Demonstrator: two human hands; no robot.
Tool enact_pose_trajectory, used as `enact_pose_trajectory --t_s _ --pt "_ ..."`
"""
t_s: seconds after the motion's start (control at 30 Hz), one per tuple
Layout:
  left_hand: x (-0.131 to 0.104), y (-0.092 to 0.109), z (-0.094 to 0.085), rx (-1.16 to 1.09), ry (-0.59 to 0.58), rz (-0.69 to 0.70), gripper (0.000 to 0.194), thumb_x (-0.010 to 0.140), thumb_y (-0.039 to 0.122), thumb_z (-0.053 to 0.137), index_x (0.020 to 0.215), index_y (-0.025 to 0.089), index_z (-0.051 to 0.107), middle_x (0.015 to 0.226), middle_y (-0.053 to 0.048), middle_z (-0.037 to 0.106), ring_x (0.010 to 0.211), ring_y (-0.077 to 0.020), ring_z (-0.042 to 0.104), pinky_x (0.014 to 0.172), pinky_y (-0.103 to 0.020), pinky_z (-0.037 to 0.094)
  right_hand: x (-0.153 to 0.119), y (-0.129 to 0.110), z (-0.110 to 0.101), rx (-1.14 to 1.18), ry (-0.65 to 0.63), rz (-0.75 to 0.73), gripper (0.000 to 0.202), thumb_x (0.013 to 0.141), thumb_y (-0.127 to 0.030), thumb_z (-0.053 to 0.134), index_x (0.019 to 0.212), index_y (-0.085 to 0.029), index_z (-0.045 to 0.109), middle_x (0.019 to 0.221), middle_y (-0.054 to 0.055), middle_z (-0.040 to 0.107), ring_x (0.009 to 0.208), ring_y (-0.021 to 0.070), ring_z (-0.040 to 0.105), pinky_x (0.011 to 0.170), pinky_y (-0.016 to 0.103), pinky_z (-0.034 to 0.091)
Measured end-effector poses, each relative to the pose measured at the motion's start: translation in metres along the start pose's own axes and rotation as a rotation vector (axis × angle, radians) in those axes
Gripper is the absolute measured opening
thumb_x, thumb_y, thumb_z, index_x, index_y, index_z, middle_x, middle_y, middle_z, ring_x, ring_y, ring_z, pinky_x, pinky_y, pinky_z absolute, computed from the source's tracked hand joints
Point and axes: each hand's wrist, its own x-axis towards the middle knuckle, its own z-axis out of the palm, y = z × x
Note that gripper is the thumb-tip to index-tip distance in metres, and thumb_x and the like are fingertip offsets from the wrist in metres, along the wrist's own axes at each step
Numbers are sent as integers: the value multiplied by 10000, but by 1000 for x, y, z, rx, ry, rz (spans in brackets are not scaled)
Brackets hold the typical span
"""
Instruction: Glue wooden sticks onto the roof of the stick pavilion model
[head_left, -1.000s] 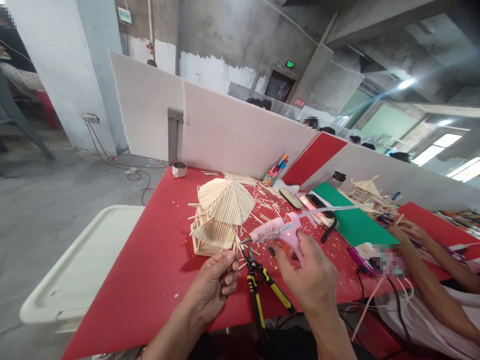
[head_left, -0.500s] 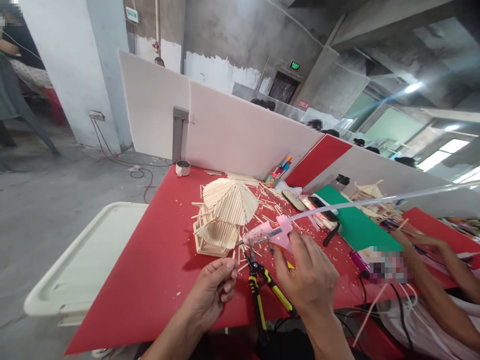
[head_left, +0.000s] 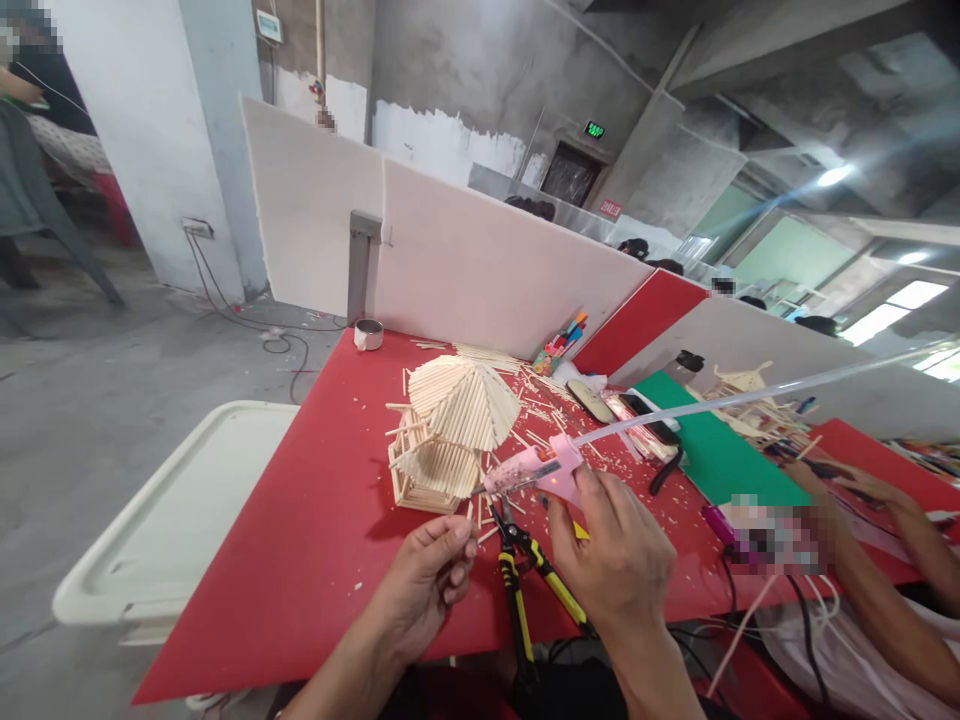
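My right hand [head_left: 619, 535] is wrapped round the handle of a pink hot glue gun [head_left: 534, 465], with a long clear glue stick [head_left: 712, 402] running out of its back. The gun's nozzle points left, close to the tip of a short wooden stick [head_left: 471, 512]. Between thumb and fingers, my left hand [head_left: 439, 560] pinches that stick upright. Just beyond both hands stands a small pavilion-like model [head_left: 435, 490] built of thin wooden sticks, with a pointed stick roof [head_left: 469, 400]. Yellow-and-black pliers [head_left: 529, 565] lie between my hands, jaws towards the model.
Loose sticks and offcuts [head_left: 536, 410] litter the red table [head_left: 300, 540]. A tape roll [head_left: 368, 335] and a container of markers [head_left: 555, 350] stand by the white partition [head_left: 480, 260]. At right are a green board [head_left: 720, 450] and a co-worker's arms [head_left: 870, 560]. A white lidded bin [head_left: 180, 500] stands left.
The view has shifted very slightly. The glue gun's nozzle sits a touch further left and lower, nearer the stick. Both hands keep their hold.
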Motion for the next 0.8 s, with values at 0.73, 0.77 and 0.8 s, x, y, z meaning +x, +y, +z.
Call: enact_pose_trajectory --t_s 0.73,0.77,0.8 --pt "12 5 20 -125 48 -17 334 510 266 873 616 112 596 533 39 525 397 -1 329 348 -130 186 -3 1 3 -100 72 73 211 875 -258 540 1038 -128 570 848 75 646 746 186 599 662 276 434" --pt "12 5 21 -132 54 -13 336 507 265 875 613 112 595 530 39 526 396 -1 329 346 -130 186 -3 1 3 -101 71 72 208 874 -254 539 1037 -129 571 848 75 645 745 186 599 663 277 435" --pt "12 5 22 -135 60 -7 338 503 264 877 610 112 595 528 39 528 394 -1 328 344 -130 186 -3 1 2 -100 72 72 206 873 -252 540 1036 -130 571 850 75 645 745 186 598 664 277 436"
